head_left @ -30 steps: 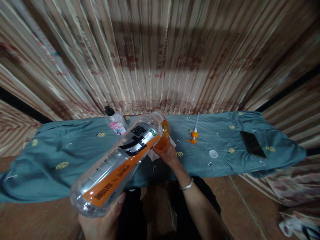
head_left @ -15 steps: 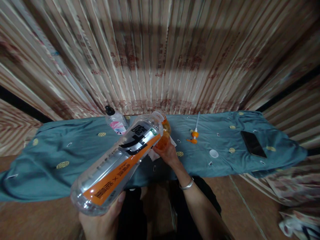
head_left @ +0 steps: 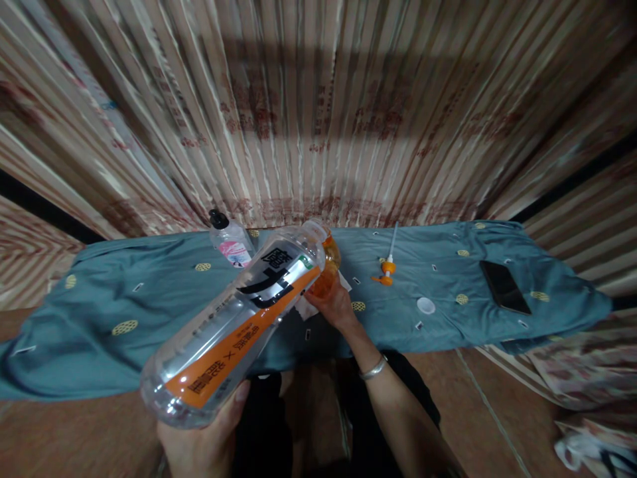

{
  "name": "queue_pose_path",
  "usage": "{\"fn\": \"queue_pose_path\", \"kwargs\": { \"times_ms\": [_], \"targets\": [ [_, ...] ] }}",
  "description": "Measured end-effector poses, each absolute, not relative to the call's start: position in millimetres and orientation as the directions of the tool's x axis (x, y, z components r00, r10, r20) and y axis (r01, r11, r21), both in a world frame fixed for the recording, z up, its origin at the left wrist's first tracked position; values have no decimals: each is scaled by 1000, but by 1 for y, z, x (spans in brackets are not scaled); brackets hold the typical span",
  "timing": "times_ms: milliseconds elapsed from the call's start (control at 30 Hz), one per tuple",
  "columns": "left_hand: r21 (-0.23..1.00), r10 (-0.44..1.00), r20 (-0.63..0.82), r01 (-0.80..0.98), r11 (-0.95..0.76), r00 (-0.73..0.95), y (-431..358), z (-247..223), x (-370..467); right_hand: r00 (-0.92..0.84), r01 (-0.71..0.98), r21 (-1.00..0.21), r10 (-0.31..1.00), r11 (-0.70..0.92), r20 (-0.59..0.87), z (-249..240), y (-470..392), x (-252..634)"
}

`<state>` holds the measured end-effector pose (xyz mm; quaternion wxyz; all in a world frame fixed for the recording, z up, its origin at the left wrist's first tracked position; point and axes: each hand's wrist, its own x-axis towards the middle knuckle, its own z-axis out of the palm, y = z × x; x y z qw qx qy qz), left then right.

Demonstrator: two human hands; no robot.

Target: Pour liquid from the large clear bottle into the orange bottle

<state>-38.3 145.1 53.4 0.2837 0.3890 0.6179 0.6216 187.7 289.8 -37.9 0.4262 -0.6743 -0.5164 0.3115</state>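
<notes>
My left hand (head_left: pixel 209 425) is closed around the base of a large clear plastic bottle (head_left: pixel 219 312) with an orange and black label. The bottle is tilted, its mouth up and to the right, at the top of an amber bottle (head_left: pixel 328 269). Around the amber bottle's lower part my right hand (head_left: pixel 334 302) is closed; a white tissue (head_left: pixel 304 309) shows under it. An orange pump head (head_left: pixel 387 271) with a white tube lies to the right, and a white round cap (head_left: pixel 425 306) is near it. Any liquid passing between the bottles cannot be made out.
A clear pump bottle (head_left: pixel 231 242) with a black top and pink label is at the back left. A black phone (head_left: pixel 505 287) lies on the right of the teal cloth (head_left: pixel 164 292). Behind the cloth's far edge hangs a patterned curtain (head_left: pixel 318 119).
Almost nothing differs. The large bottle has rolled or shifted very slightly in my left hand's grip; my right hand keeps the amber bottle in the same place.
</notes>
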Motion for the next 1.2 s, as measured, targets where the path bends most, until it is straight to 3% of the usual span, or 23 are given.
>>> {"fn": "queue_pose_path", "kwargs": {
  "times_ms": [133,1200],
  "targets": [
    [996,829,83,19,-87,-554,149,52,-40,266,448,-887,964,-110,15,-38,290,188],
    [988,807,153,89,-124,-570,154,56,-36,283,454,-885,959,-105,31,-43,290,188]
  ]
}}
